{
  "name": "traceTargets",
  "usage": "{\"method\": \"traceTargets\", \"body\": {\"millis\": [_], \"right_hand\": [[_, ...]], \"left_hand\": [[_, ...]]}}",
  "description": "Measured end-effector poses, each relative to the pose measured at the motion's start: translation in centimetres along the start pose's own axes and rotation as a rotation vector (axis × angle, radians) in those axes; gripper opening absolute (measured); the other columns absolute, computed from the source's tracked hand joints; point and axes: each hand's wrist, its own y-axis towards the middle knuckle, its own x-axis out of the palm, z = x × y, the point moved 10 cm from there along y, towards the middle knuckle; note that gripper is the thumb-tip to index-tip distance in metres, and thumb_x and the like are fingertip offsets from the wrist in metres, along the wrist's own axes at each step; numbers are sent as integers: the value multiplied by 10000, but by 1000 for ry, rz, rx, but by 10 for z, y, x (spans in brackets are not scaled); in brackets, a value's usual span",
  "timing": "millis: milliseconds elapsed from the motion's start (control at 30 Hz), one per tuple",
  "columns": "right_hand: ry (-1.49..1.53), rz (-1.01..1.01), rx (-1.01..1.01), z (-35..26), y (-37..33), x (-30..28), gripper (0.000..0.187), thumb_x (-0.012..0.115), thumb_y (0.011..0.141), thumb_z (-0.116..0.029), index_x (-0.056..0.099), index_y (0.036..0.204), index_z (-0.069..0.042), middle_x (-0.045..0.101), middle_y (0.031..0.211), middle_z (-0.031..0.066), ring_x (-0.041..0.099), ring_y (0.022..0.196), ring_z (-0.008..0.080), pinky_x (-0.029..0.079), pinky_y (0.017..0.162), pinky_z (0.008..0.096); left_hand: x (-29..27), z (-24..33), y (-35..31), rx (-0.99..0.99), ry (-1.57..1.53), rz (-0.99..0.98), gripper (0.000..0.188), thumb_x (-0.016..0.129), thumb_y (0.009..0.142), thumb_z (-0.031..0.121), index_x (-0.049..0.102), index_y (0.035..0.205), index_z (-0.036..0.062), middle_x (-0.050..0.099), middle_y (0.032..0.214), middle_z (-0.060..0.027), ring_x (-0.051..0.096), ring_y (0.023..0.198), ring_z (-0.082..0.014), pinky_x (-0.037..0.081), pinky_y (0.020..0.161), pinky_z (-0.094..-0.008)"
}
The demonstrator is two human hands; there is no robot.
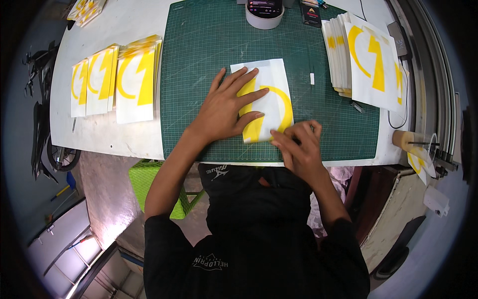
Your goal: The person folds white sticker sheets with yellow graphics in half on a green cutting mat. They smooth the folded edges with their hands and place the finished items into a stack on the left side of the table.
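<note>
White-yellow sheet (273, 75) lies on green mat (199, 50), between the hands. Left hand (225, 110) spread wide, resting on it, gripping nothing. Right hand (300, 145) half-curled, fingertips at sheet's lower right corner; can't tell if pinching. Stack (367, 65) at right.

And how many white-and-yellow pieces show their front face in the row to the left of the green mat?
3: the outer piece farthest left, the middle piece, and the inner piece nearest the green mat. More may be hidden in the layers beneath.
</note>
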Motion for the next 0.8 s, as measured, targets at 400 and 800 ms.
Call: {"method": "traceTargets", "body": {"millis": [400,800], "right_hand": [[-222,179,409,77,-45,-54,310,804,901,-173,779,1197,-88,636,962,69,597,871,217,374,879,418],[-346,207,428,1,-22,-6,144,759,897,-150,698,985,-54,626,988,90,591,926,267,366,883,474]], "left_hand": [[6,-4,-1,0,41,12,501,731,931,461,698,1393,270,440,1645,-119,339,1549,-350,136,1275,-614],[-32,27,-61,-148,282,231,436,795,885,229,699,1278,65,656,1072,-123,635,1128,-329,265,1214,-632]]}}
